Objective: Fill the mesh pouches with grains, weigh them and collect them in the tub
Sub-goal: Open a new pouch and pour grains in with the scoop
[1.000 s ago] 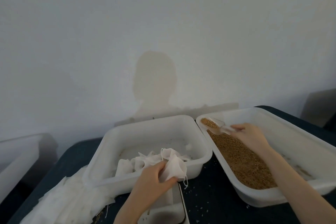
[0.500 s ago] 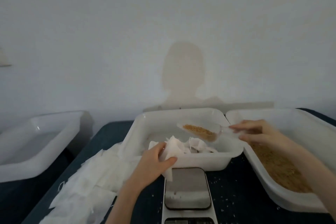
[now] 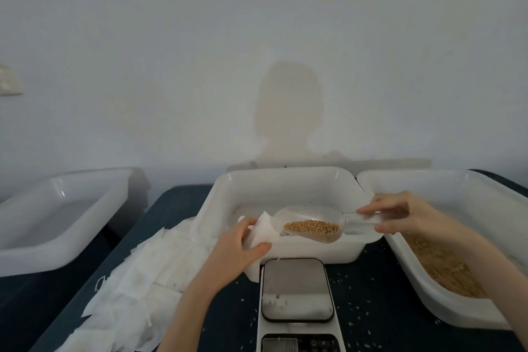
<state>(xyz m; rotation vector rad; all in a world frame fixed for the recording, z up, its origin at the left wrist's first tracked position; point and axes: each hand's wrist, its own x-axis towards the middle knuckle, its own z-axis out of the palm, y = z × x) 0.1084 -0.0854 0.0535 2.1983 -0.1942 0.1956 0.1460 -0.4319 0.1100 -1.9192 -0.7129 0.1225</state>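
the left hand (image 3: 238, 248) pinches a white mesh pouch (image 3: 264, 230), its mouth held open above the middle tub (image 3: 285, 180). the right hand (image 3: 400, 216) grips the handle of a clear scoop (image 3: 311, 226) half full of tan grains (image 3: 313, 227), its lip touching the pouch, just beyond the scale (image 3: 297, 288).

Head cam, close, faces fwd/down over table (image 3: 371, 294) toward wall (image 3: 257, 37).

Small packing workroom, prob. home-run: bare white wall (image 3: 257, 23) behind dark tabletop (image 3: 371, 294) w/ plastic tubs (image 3: 285, 180), digital scale (image 3: 297, 288).
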